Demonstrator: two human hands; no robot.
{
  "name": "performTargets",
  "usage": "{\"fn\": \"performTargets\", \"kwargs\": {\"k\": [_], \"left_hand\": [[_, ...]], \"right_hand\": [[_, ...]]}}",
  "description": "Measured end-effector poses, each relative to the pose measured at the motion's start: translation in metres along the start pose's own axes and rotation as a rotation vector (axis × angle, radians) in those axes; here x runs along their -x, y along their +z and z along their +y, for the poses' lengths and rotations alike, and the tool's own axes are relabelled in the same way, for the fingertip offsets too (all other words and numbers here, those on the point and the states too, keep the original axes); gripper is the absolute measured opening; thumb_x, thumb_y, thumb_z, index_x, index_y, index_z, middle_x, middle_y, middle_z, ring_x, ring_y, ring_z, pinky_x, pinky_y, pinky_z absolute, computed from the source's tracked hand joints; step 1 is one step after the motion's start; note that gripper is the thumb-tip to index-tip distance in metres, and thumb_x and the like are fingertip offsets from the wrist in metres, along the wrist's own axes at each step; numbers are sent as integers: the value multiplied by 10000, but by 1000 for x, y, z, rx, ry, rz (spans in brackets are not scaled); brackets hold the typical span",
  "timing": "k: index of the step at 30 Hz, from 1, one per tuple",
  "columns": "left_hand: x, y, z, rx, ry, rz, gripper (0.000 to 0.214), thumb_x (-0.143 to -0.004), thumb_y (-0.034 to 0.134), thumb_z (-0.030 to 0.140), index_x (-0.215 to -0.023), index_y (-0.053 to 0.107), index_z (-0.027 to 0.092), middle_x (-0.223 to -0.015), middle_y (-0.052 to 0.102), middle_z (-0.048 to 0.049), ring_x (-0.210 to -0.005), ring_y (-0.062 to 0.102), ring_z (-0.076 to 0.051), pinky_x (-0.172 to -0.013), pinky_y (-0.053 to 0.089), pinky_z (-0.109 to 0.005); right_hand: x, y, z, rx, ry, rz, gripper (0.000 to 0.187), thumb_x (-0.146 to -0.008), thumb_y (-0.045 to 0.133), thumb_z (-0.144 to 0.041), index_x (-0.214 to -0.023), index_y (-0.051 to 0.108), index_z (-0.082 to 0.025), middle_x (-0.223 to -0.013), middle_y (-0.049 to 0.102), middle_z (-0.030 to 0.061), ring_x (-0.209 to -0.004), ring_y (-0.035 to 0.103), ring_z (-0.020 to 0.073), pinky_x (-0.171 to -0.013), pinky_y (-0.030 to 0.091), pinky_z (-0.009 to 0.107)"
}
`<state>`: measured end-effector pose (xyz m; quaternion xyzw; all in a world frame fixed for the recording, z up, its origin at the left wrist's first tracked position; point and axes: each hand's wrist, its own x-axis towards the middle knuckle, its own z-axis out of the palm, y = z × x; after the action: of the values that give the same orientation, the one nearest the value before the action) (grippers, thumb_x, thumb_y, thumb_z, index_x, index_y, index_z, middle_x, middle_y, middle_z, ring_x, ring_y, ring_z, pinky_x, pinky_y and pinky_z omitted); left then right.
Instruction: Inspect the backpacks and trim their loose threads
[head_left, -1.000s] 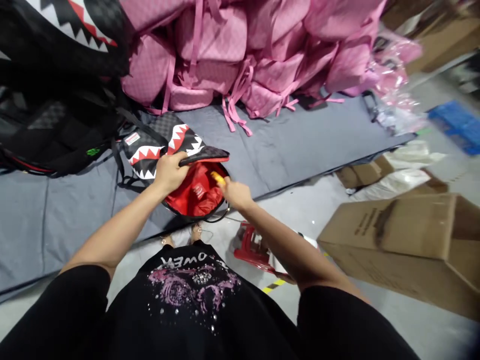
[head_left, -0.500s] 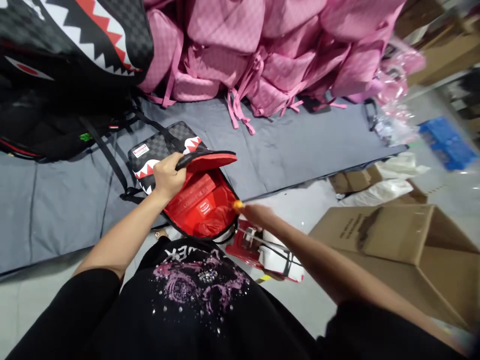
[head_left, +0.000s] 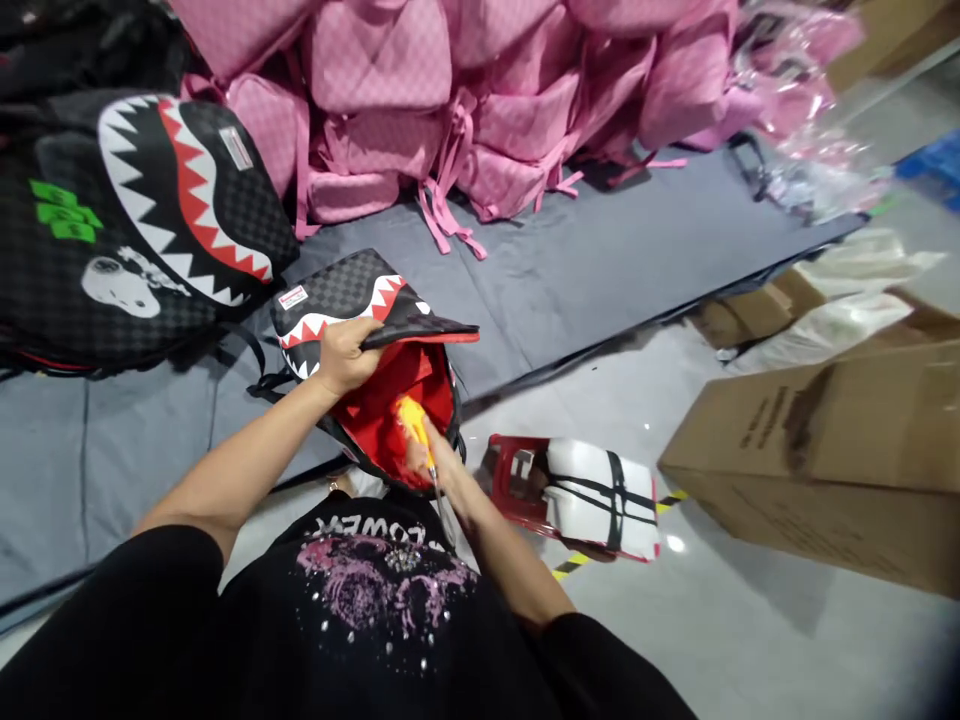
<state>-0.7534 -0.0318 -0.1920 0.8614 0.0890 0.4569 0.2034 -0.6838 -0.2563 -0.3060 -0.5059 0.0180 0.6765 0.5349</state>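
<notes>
A small black checkered backpack (head_left: 352,275) with a shark-mouth print lies on the grey cloth, its zipped front hanging open to a red lining (head_left: 364,430). My left hand (head_left: 349,352) is closed on the edge of its flap and holds it up. My right hand (head_left: 431,452) reaches into the opening, fingers wrapped round a yellow-handled tool (head_left: 411,412). A thin metal part of this tool points back toward my wrist; its exact kind is blurred.
Pink backpacks (head_left: 382,60) are piled along the back of the grey cloth (head_left: 585,260). A larger shark-mouth backpack (head_left: 142,230) lies at left. On the floor at right stand a red and white strapped item (head_left: 592,490) and a cardboard box (head_left: 817,460).
My right hand has moved left from beside the bag's edge into the red-lined opening, with the yellow-handled tool. My left hand still holds the flap. The view has shifted.
</notes>
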Motion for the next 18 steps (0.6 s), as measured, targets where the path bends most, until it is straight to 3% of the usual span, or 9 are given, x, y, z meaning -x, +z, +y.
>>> {"fn": "performTargets", "kwargs": {"k": [4,8,12,15,18], "left_hand": [[-9,-6,-11,-38,-45,12,114,-796,563,222,-696,607,191,-587,597,21,-514,527,-114,-525,353,-242],[-10,-5,-9,-27,-33,1,132,-795,585,246,-678,613,193,-567,585,29,-494,512,-105,-517,337,-238],[-7,-6,-7,-21,-54,-7,139,-792,575,264,-682,624,194,-573,598,17,-498,525,-114,-516,336,-242],[-4,-6,-8,-43,-107,-59,167,-793,548,296,-684,627,197,-575,602,3,-514,539,-127,-533,356,-251],[-2,-7,-10,-37,-139,-72,159,-785,543,296,-680,615,200,-576,601,2,-519,540,-129,-538,364,-251]], "right_hand": [[5,3,12,10,2,-22,619,-918,361,-799,-771,490,-212,-426,227,-128,-355,177,54,-367,237,177],[18,-1,-2,134,39,36,638,-933,293,-795,-767,487,-211,-420,253,-119,-353,219,59,-382,290,178],[55,-24,-28,424,132,130,555,-928,476,-706,-766,565,-182,-384,407,-67,-318,343,92,-341,273,211],[92,-47,-50,620,167,259,453,-869,653,-619,-751,558,-192,-365,440,-64,-284,352,92,-336,227,218],[121,-59,-63,732,179,352,441,-848,699,-576,-691,516,-207,-364,441,-61,-287,345,77,-355,219,217]]}}
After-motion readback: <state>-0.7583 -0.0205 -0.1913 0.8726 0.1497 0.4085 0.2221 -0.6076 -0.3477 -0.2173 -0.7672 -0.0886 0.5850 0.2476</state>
